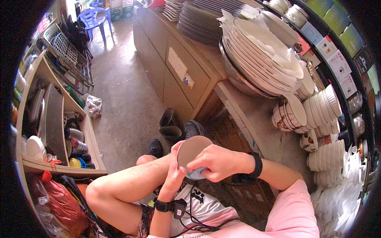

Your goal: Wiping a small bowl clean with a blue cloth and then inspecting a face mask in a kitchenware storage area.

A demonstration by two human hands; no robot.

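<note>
A round bowl or cup point(195, 150) with a pale inside and a thin dark rim is held above my lap, its opening tilted up towards me. My left hand point(175, 166) grips its left side, with the thumb near the rim. My right hand point(212, 163) is at the lower right of the rim, its fingers bent over a light blue cloth or sponge point(197, 173) that touches the bowl or cup. Part of the blue thing is hidden by my fingers.
Stacked oval plates point(259, 59) lie in a metal basin point(238, 81) on the counter. Nested white bowls point(321, 104) line the right side. A wooden shelf unit point(95, 148) stands left, above a red plastic bag point(61, 202). Black boots point(169, 125) stand on the floor ahead.
</note>
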